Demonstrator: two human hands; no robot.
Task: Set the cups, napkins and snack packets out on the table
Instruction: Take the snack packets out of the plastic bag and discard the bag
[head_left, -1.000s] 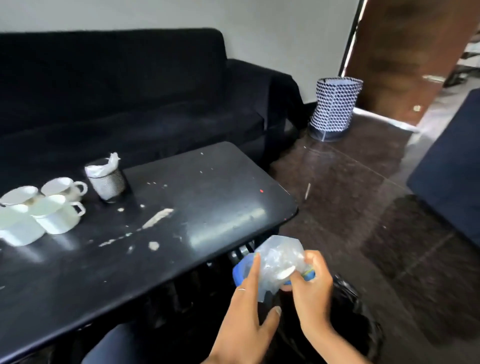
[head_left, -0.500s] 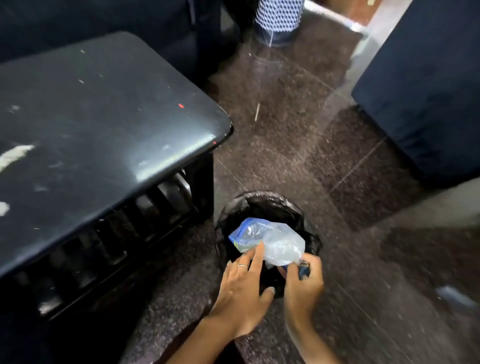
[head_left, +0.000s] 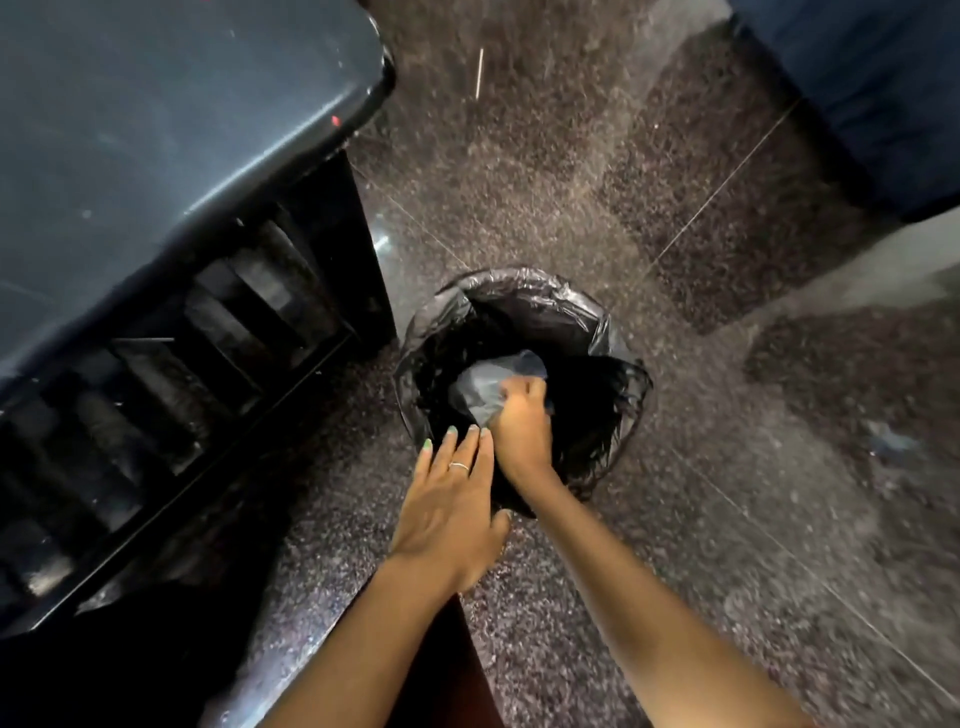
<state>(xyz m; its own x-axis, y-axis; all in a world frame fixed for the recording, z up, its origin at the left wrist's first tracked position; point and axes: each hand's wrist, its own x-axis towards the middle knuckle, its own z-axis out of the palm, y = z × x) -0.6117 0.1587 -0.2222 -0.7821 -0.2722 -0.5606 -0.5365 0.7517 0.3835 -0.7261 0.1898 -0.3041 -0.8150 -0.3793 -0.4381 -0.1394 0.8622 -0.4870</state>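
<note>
A black-lined waste bin (head_left: 524, 301) stands on the speckled granite floor (head_left: 571, 171), just beside the dark desk's (head_left: 156, 130) corner.

Crumpled clear plastic packet (head_left: 480, 387), held inside black-lined bin (head_left: 524, 291)

The crumpled clear plastic bag (head_left: 480, 389) lies half hidden behind the right hand (head_left: 522, 421), deep in the shadowed black-lined round bin (head_left: 587, 317); the glossy black table (head_left: 156, 130) runs off the left edge.
</note>
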